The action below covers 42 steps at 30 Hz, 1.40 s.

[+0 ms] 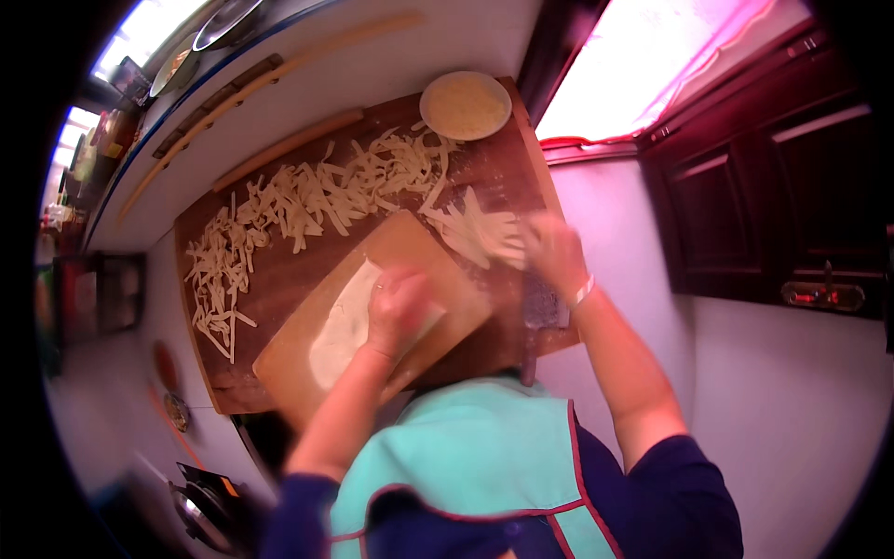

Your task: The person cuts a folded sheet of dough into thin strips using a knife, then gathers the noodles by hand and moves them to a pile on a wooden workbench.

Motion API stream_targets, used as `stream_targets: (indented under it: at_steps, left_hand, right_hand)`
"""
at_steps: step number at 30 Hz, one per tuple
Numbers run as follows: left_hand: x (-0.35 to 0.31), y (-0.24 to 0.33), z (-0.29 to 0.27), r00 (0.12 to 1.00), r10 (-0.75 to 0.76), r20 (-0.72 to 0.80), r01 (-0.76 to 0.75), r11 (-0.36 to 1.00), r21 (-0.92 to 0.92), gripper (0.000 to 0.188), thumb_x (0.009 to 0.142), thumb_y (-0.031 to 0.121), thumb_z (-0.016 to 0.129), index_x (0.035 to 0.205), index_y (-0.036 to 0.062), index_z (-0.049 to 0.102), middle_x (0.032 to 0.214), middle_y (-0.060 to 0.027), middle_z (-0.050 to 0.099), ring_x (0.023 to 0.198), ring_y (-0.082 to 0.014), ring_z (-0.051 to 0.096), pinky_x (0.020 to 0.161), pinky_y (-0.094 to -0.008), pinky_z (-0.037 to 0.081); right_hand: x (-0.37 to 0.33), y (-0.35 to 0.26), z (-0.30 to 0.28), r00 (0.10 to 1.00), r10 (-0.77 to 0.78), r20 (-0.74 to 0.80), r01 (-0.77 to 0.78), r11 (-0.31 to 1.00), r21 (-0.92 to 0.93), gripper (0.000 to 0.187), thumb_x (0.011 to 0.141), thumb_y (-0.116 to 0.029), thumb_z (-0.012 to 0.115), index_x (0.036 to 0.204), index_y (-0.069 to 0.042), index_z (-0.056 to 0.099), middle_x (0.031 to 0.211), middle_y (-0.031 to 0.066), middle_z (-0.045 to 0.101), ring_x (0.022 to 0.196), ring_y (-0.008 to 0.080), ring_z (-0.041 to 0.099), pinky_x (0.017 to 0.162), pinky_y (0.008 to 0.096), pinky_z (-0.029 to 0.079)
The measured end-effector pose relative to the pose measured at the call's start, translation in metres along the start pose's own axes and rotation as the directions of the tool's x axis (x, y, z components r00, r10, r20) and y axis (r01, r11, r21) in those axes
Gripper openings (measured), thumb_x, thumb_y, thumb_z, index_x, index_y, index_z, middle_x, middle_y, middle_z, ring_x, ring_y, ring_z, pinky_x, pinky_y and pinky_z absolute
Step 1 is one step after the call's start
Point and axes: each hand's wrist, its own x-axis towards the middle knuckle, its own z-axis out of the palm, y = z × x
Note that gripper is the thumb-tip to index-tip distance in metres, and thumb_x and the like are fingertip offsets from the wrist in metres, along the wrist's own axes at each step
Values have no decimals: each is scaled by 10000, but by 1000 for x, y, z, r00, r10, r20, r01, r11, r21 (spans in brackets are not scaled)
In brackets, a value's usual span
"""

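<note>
Left hand point(399, 307) — pressed flat on folded dough sheet point(346, 326); right hand point(551, 253), at two o'clock, blurred — grip indiscernible, among cut strips point(480, 233). Slicing stage.

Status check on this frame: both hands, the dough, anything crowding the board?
Left hand flat on the folded dough sheet, small cutting board beneath. Right hand blurred, at the cut strips. Cleaver lies near right wrist.
</note>
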Motion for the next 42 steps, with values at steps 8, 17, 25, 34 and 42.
stream_targets:
  at_steps: [8, 17, 25, 34, 42]
  left_hand:
    - [59, -1, 35, 991, -116, -70, 103, 981, -165, 319, 791, 42, 651, 1106, 78, 625, 1050, -151, 614, 968, -312, 611, 805, -368, 512]
    - [211, -63, 106, 502, -663, 556, 600, -196, -776, 369, 918, 286, 545, 1248, 128, 505, 1117, -21, 567, 935, -160, 571, 817, -343, 439]
    - [209, -73, 119, 515, -650, 559, 583, -213, -784, 320, 924, 277, 536, 1216, 149, 516, 1104, -17, 584, 1003, -159, 562, 881, -348, 420]
    - [187, -92, 117, 629, -572, 526, 488, -236, -840, 145, 919, 193, 522, 1006, 102, 595, 877, -63, 607, 728, -185, 567, 603, -339, 480]
    - [139, -47, 28, 563, -701, 438, 514, -119, -850, 430, 932, 142, 540, 1330, 13, 442, 1210, -120, 549, 1106, -248, 561, 920, -406, 480]
  right_hand:
    - [203, -13, 78, 957, -200, 211, 214, 976, -44, 263, 854, -277, 549, 941, -87, 709, 972, 182, 667, 904, 354, 637, 809, 435, 500]
    - [228, 11, 91, 880, -225, 418, 239, 971, 19, 314, 870, -317, 506, 996, -109, 705, 980, 175, 663, 927, 339, 624, 820, 433, 480]
    - [230, 14, 100, 865, -255, 433, 232, 967, 106, 230, 810, -252, 636, 957, -87, 703, 915, 163, 672, 851, 327, 645, 769, 396, 496]
    - [226, -9, 63, 884, -66, 462, 113, 991, -74, 351, 814, -379, 645, 998, -85, 697, 948, 127, 701, 830, 256, 675, 754, 358, 515]
    - [125, -32, -9, 863, -243, 442, 176, 966, 187, 173, 784, -154, 625, 920, -57, 668, 907, 110, 672, 857, 267, 650, 790, 359, 503]
